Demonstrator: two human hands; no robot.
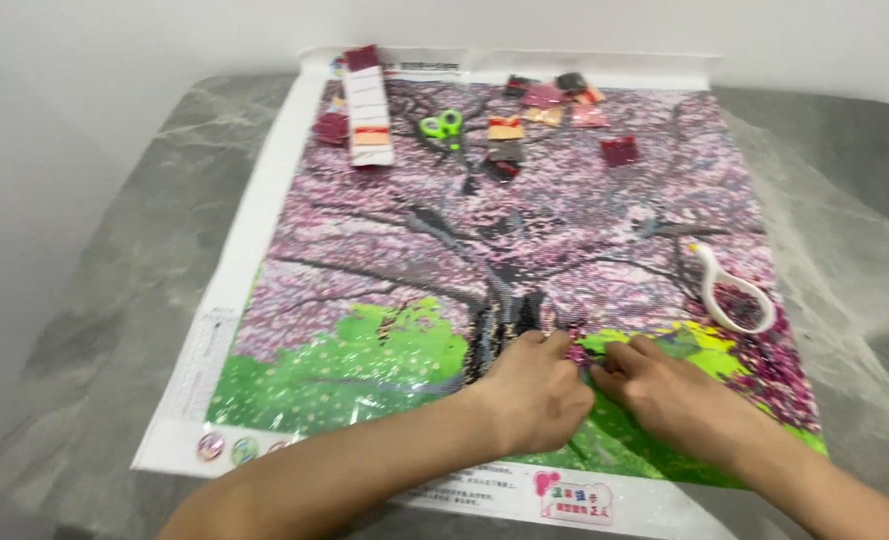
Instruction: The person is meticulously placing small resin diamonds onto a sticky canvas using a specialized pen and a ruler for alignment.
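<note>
A grey marble-look table (114,300) carries a big diamond-painting canvas (524,250) that lies flat and fills most of the view. It shows a pink blossom tree with a dark trunk above green grass. A clear protective film (364,370) with shiny wrinkles covers the lower green part, so I judge this area is not worked yet, while the pink upper part looks filled or only printed; I cannot tell which.

The left hand (534,395) and the right hand (669,390) rest together on the canvas just below the trunk. Their fingers are bent and pinch at the surface, maybe the film edge, but what they grip is too small to see.

At the right edge lies a white bead tray (734,295). Near the top are a white strip of bead packets (369,110), green scissors (442,126) and several small bead bags (554,100), a little blurred.
</note>
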